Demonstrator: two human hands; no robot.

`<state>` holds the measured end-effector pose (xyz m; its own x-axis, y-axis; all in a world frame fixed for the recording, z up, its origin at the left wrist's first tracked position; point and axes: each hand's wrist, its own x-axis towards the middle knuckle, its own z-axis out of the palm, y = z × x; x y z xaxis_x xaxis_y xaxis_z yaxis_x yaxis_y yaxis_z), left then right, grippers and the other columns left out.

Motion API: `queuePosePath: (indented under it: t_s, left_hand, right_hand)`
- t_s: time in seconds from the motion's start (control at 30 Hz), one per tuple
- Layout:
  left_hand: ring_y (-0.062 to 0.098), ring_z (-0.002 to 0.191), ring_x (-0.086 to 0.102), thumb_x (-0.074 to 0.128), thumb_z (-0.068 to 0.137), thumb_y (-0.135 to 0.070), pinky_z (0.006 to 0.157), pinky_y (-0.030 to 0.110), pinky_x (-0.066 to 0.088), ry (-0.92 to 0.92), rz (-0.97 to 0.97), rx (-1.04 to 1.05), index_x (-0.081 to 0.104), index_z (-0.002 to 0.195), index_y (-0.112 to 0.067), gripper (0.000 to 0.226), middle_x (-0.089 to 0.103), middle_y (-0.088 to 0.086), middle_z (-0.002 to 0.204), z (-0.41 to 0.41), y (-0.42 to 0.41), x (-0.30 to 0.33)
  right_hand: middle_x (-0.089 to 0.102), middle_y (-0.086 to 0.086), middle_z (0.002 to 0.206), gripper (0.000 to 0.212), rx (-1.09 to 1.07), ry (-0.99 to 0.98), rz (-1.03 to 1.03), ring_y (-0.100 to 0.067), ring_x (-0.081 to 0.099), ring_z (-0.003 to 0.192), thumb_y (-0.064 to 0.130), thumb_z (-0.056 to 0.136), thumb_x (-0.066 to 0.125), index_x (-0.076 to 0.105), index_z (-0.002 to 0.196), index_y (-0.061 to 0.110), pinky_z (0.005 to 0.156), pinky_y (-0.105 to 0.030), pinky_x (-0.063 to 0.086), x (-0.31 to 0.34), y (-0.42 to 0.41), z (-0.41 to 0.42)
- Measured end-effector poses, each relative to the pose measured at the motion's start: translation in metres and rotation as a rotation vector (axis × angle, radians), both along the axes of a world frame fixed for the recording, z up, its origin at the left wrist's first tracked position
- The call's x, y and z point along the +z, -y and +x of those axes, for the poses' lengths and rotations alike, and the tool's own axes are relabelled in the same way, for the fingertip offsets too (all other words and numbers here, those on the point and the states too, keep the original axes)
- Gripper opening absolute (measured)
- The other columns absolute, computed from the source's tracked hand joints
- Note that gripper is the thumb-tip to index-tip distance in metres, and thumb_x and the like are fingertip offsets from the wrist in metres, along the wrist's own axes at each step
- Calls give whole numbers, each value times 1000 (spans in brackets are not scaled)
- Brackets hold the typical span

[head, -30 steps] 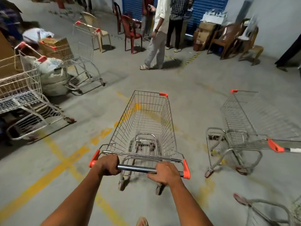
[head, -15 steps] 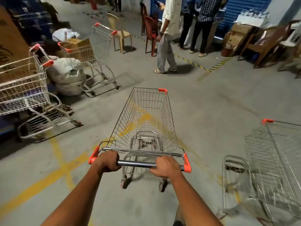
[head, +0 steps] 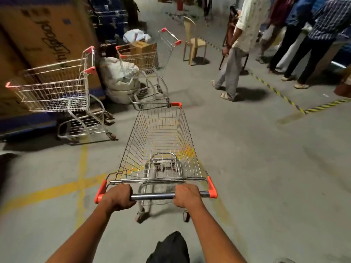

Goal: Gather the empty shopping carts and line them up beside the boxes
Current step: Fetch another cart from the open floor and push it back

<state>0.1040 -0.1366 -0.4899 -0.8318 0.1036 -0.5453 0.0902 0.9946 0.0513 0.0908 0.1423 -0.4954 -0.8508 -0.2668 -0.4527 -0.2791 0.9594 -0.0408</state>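
Head view: the left hand (head: 118,196) and right hand (head: 187,195) both curl tight around the empty cart's handle bar (head: 153,196). Two parked carts (head: 57,92) stand beside big cardboard boxes (head: 47,35).

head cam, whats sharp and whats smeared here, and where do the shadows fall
Head view: the pushed cart and both hands, left and right, are sharp; the parked cart and big cardboard box at far left are motion-smeared; wide-angle bending tilts the edges; the walking person casts a dark shadow to the right.
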Motion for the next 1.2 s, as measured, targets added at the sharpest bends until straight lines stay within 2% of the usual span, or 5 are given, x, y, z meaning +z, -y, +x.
queuePosePath:
  t_s: [0.23, 0.4, 0.63, 1.03, 1.2]
  left_hand:
    - [25, 86, 65, 62, 88, -42, 71, 28, 44, 173, 72, 147, 74, 102, -13, 34, 73, 11, 97, -96, -50, -3]
    - [1, 32, 49, 62, 90, -28, 38, 15, 38, 264, 173, 357, 65, 68, -10, 27, 57, -5, 51, -163, -80, 2]
    - [26, 85, 61, 61, 92, -39, 72, 31, 43, 193, 180, 446, 71, 103, -2, 39, 71, 16, 104, -227, -101, -5]
    - [0, 35, 48, 66, 91, -28, 40, 15, 38, 158, 287, 847, 59, 66, -19, 28, 57, -3, 56, -337, -153, 16]
    - [20, 70, 58, 67, 85, -39, 62, 25, 40, 83, 163, 959, 59, 79, -19, 22, 61, 3, 79, -363, -185, 17]
  right_hand:
    - [72, -5, 115, 29, 160, 6, 47, -28, 69, 106, 34, 89, 63, 70, 113, 19, 89, -38, 54, -2, -36, -141]
    - [73, -3, 113, 29, 273, -6, 111, -27, 69, 104, 36, 90, 64, 69, 114, 20, 86, -38, 56, 2, -51, -241]
    - [72, -1, 108, 30, 411, -19, 100, -26, 68, 105, 38, 87, 64, 69, 112, 21, 85, -38, 55, 2, -57, -351]
    - [74, -6, 107, 31, 782, -30, 15, -30, 69, 100, 39, 84, 62, 70, 103, 17, 84, -37, 54, -9, -59, -529]
    - [73, -6, 108, 33, 941, -29, -18, -31, 69, 100, 41, 84, 59, 69, 105, 17, 84, -38, 55, -10, -58, -582]
